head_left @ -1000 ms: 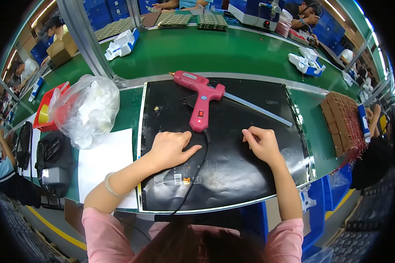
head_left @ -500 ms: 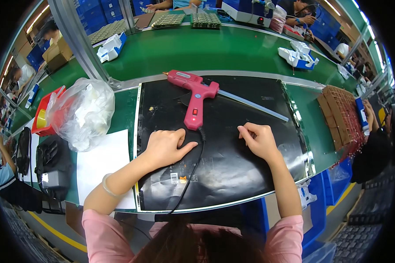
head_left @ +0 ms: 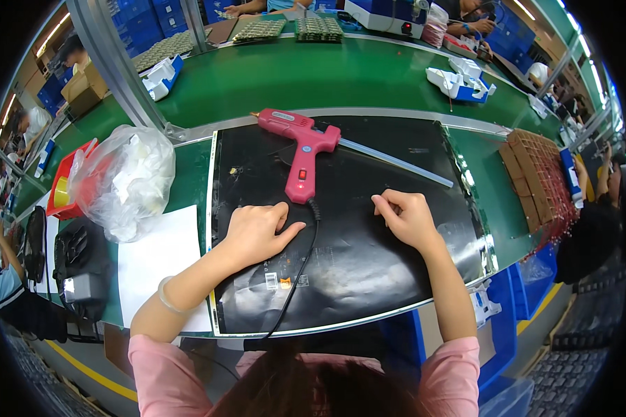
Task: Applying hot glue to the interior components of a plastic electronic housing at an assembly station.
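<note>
A pink hot glue gun (head_left: 302,153) lies on a black mat (head_left: 355,306), its nozzle toward the far left. A translucent glue stick (head_left: 396,162) sticks out of its back end, and its black cord (head_left: 300,278) runs to the near edge. My left hand (head_left: 257,233) rests on the mat just nearer than the gun's handle, beside the cord. Its fingers are curled in and its thumb stretches toward the cord. My right hand (head_left: 407,219) rests on the mat right of the cord, nearer than the glue stick, fingers curled. Nothing shows in either hand.
Left of the mat are white paper (head_left: 156,267), a clear plastic bag (head_left: 135,181) and a red bin (head_left: 64,174). A brown crate (head_left: 532,181) stands at the right. Beyond a metal rail, blue-and-white parts (head_left: 459,82) sit on a green belt (head_left: 292,80). A metal post (head_left: 111,62) rises at left.
The whole view has shifted slightly, so things appear a little farther left. Both hands keep the same pose, and the glue gun lies as before on the mat.
</note>
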Demonstrator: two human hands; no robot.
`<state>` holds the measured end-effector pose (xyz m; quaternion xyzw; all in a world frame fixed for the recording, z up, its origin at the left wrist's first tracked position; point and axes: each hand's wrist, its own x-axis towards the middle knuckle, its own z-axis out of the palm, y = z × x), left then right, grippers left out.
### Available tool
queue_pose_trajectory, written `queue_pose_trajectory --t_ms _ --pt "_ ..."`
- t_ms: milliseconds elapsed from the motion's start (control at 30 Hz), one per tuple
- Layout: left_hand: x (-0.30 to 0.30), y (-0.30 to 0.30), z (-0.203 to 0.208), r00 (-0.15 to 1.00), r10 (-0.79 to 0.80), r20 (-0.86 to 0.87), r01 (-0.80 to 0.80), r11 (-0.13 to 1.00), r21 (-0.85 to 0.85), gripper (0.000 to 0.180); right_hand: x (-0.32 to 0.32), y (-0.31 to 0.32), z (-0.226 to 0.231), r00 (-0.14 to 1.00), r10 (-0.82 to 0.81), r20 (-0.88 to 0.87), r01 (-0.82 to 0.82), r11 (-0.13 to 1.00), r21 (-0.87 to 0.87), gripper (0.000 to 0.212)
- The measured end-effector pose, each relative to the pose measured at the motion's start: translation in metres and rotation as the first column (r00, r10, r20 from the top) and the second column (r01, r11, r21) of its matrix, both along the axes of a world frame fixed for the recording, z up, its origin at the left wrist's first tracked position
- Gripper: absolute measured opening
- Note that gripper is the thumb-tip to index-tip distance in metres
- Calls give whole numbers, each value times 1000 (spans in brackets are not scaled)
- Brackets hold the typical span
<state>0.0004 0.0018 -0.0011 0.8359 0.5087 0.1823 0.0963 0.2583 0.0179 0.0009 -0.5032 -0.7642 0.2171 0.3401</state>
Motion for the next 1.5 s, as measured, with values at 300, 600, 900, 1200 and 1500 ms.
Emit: queue_pose_trajectory --t_ms 300,600,900,1200,1500 --pt "-1 -2 3 1000 -10 -7 10 1000 27 32 12 22 13 959 -165 -232 171 985 7 26" --pt "-1 2 4 998 -63 -18 64 998 30 31 102 141 8 815 -579 10 579 815 14 45" --pt "-4 4 -1 995 -79 -58 82 995 52 28 112 241 8 376 -806 -457 652 581 -488 42" --pt "-6 5 -4 995 -89 -54 93 992 86 30 116 312 -2 286 -895 -342 736 434 -520 73" --pt "-7 4 -1 992 -105 -65 110 990 91 30 167 305 -18 483 -708 -515 583 699 -414 25"
